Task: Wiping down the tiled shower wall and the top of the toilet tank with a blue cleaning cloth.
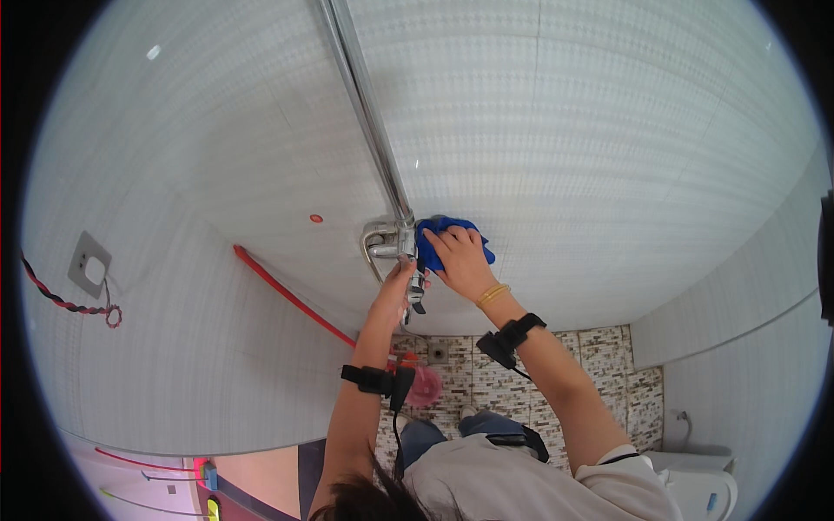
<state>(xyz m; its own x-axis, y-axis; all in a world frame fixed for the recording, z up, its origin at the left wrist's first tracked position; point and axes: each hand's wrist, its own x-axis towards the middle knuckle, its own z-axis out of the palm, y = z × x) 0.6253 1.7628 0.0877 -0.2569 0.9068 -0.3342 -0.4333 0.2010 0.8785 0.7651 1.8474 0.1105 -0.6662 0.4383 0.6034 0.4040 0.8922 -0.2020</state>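
Several things are seen round the mixer tap (405, 236): chrome pipe (369, 122) at 11 o'clock, wall socket (89, 263) at 9, red tube (295, 300) approx. 8, pink basin (426, 388) & floor drain (439, 352) nr 6. Tap's lower part is partly hidden by L hand (393, 293), fingers curled round it, w/ blue cloth (427, 253) gripped under bent fingers of R hand (465, 262) at 3 o'clock. 1 of each is counted, + 2 blk wrist straps (521, 330).
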